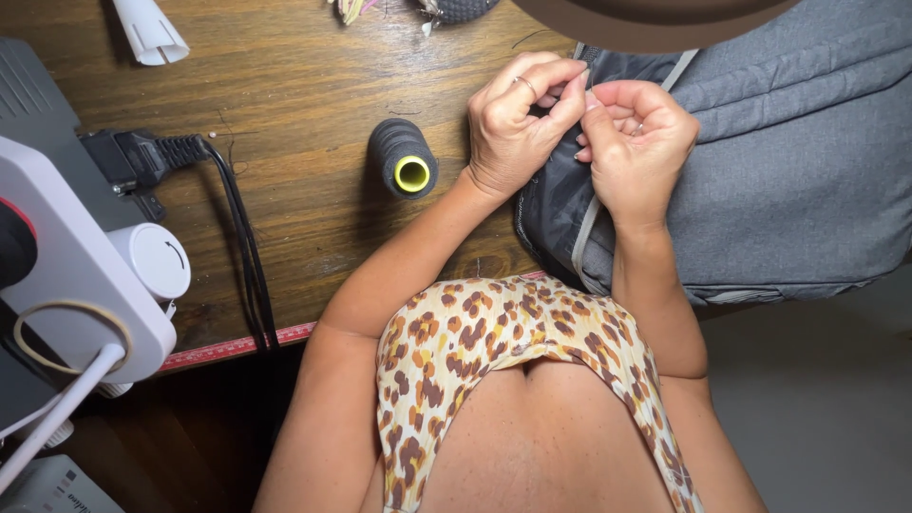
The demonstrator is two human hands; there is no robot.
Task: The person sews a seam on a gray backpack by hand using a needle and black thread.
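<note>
Both hands meet over a grey garment (788, 161) that lies on the right part of the wooden table (304, 85) and hangs over its edge. The left hand (513, 128) has its fingers (560, 81) curled and pinched together at the tips; the right hand (638, 142) is bunched the same way, its fingertips pressed against those of the left. Whatever they pinch is too small to make out: it could be a needle or a thread, and I cannot tell which. The hands themselves cover the spot of fabric they work on. A pale strap or trim (584, 237) runs out from under the right wrist along a darker fold of the cloth.

Just left of the left hand, apart from it, a spool of dark thread (404, 157) stands on end, its yellow-green core facing up. Further left a black plug and cable (180, 157) lead across the table to a white sewing machine (76, 275), which is cut off by the left edge so that only its end and a round dial show. A red measuring tape (228, 348) lies along the table's near edge. At the top, a white folded object (150, 33) and a dark knitted thing (456, 9) are both cropped, and a brown brim (655, 19) blocks the upper middle.
</note>
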